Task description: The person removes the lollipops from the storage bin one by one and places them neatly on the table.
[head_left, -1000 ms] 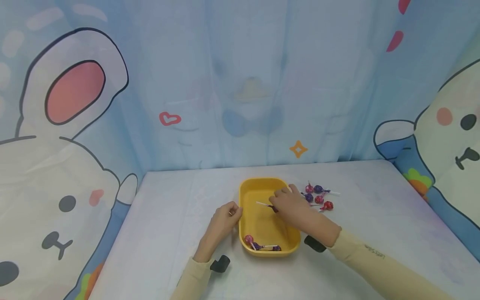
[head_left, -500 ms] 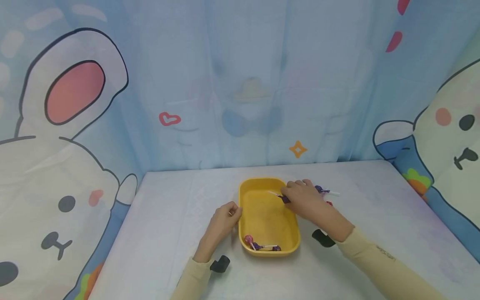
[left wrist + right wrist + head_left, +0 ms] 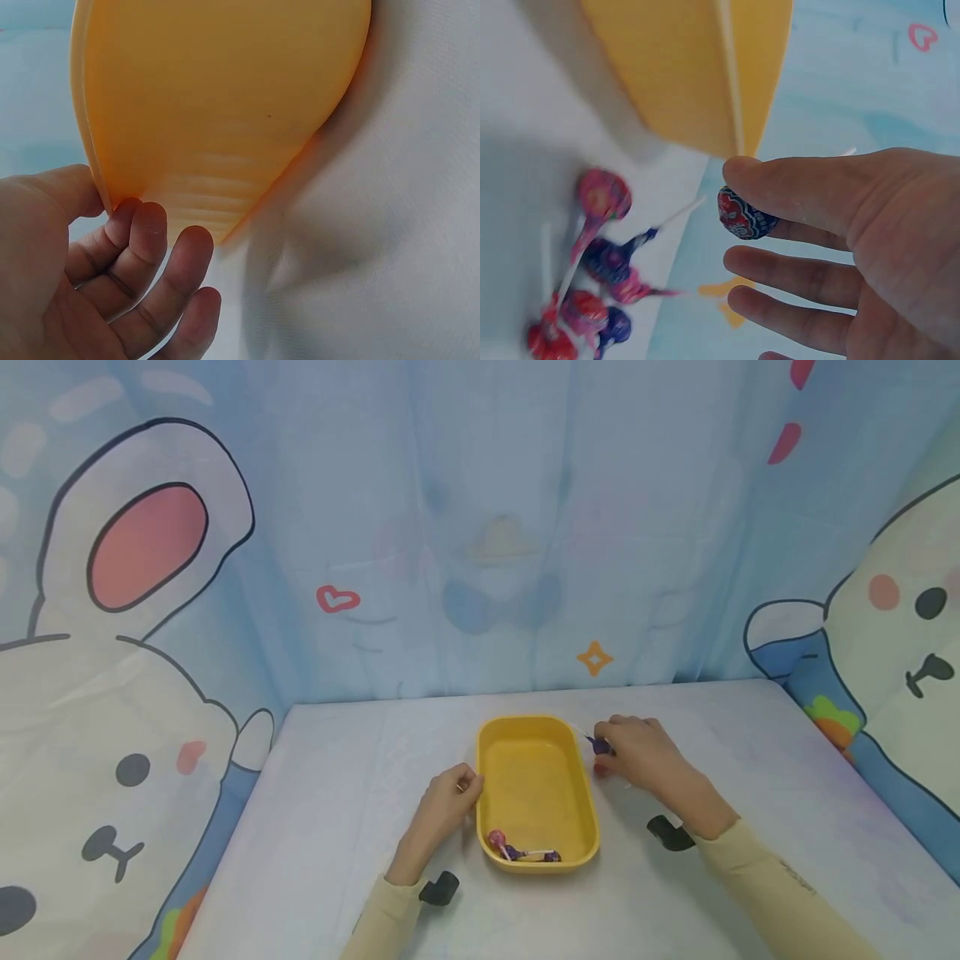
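Note:
My left hand point(image 3: 442, 806) pinches the left rim of a yellow plastic tray point(image 3: 536, 793), with thumb and fingers on either side of the edge in the left wrist view. Just past the tray's right rim, my right hand point(image 3: 648, 760) holds a purple-wrapped lollipop point(image 3: 599, 746) between thumb and fingers. Its red and dark blue wrapper point(image 3: 744, 214) shows in the right wrist view. Inside the tray's near end lie a pink lollipop point(image 3: 497, 839) and purple ones point(image 3: 551, 856).
Several lollipops lie in a loose pile on the table, among them a pink one point(image 3: 604, 193), a purple one point(image 3: 607, 259) and a red one point(image 3: 551, 341). My right hand hides most of them in the head view. A printed curtain point(image 3: 465, 527) hangs behind the white table point(image 3: 360, 777).
My right hand has moved right, from over the tray to beyond its right rim, carrying the purple lollipop along. My left hand and the tray have stayed in place.

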The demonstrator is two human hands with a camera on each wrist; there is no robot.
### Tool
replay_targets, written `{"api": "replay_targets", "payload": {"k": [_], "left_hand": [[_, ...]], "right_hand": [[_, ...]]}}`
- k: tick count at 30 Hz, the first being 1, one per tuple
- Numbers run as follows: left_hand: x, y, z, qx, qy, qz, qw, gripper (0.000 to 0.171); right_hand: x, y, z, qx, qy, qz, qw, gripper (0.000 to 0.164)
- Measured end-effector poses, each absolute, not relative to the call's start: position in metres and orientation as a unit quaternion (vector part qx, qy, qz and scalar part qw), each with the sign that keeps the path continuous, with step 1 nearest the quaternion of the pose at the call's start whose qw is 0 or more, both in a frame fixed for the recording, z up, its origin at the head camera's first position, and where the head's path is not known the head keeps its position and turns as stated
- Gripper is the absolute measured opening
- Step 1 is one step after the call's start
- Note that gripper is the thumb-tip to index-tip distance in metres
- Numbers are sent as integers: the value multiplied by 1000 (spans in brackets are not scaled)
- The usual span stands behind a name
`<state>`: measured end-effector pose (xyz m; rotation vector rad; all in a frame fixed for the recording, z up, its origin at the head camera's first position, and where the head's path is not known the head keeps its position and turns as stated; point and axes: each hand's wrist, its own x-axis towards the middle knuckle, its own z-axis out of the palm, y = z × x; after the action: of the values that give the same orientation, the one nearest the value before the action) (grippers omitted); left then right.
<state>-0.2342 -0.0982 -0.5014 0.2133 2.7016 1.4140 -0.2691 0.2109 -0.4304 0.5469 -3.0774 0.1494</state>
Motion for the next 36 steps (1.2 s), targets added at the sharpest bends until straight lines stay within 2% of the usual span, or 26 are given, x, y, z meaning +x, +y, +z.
{"api": "replay_targets", "payload": {"k": [5, 17, 30, 36], "left_hand": [[-234, -98, -502, 68, 882, 465, 44, 23], [-234, -98, -502, 66, 883, 463, 46, 22], [-233, -97, -501, 62, 882, 465, 47, 22], [-233, -97, -502, 63, 880, 469, 49, 22]], "right_hand": [[-274, 231, -439, 162, -985, 51, 19, 30], [-282, 271, -461, 77, -993, 94, -7, 46], [-277, 312, -491, 41, -988, 146, 7, 43], [-273, 314, -493, 30, -989, 145, -15, 43]]}}
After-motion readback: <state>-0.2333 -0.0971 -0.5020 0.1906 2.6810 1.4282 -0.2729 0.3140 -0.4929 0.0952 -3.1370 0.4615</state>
